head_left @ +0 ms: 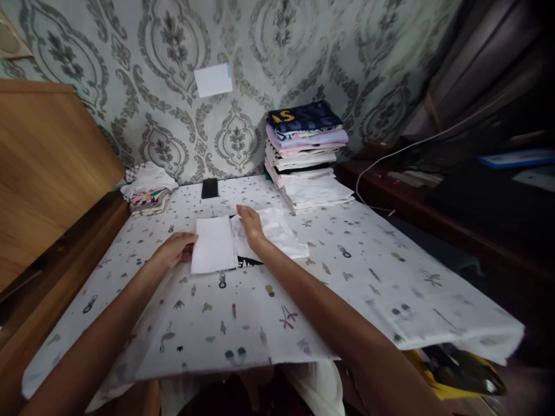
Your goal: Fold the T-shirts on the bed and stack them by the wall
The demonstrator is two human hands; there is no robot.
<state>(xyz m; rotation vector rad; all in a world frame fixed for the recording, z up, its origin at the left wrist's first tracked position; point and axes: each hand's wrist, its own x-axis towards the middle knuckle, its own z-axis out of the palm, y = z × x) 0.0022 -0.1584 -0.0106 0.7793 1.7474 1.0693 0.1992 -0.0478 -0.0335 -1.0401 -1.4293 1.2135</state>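
Observation:
A white T-shirt point(213, 245) with a black printed part lies partly folded on the patterned white tablecloth point(312, 312). Its left portion is a neat rectangle turned over, while the right portion point(281, 234) lies flat and looser. At the left edge of the rectangle, my left hand point(177, 248) grips the cloth, thumb on top and fingers partly hidden beneath. My right hand point(250, 225) rests on the shirt just right of the fold, its fingers stretched out. Between the two portions a black strip with white lettering point(249, 262) shows.
Folded clothes point(306, 156) form a tall stack at the back right. A smaller clothes pile point(148, 190) sits at the back left, near a black phone point(210, 188). Wooden furniture point(47, 173) borders the left side. A white cable point(373, 164) hangs at right.

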